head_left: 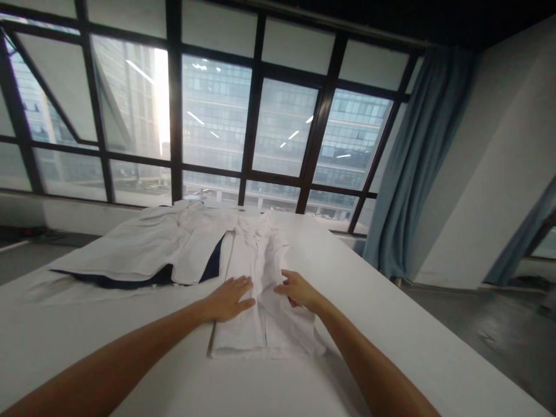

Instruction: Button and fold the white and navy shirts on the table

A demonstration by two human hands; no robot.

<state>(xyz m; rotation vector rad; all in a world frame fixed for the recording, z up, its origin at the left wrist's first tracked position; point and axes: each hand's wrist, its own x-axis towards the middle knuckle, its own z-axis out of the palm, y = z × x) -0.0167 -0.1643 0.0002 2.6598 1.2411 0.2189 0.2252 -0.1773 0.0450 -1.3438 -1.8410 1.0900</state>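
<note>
A white shirt lies lengthwise on the white table, its left side flat and its right side wrinkled. My left hand rests flat on the shirt's left part, fingers stretched out and thumb apart. On the right edge of the same shirt, my right hand pinches the fabric between thumb and index finger, lifting it slightly. The collar end points towards the windows. Under the near left edge of the shirt a thin brownish edge shows; what it belongs to is hidden.
More white garments with dark navy fabric underneath are spread on the table to the left. Large black-framed windows stand beyond the table. A blue curtain hangs at the right, beside a pale pillar.
</note>
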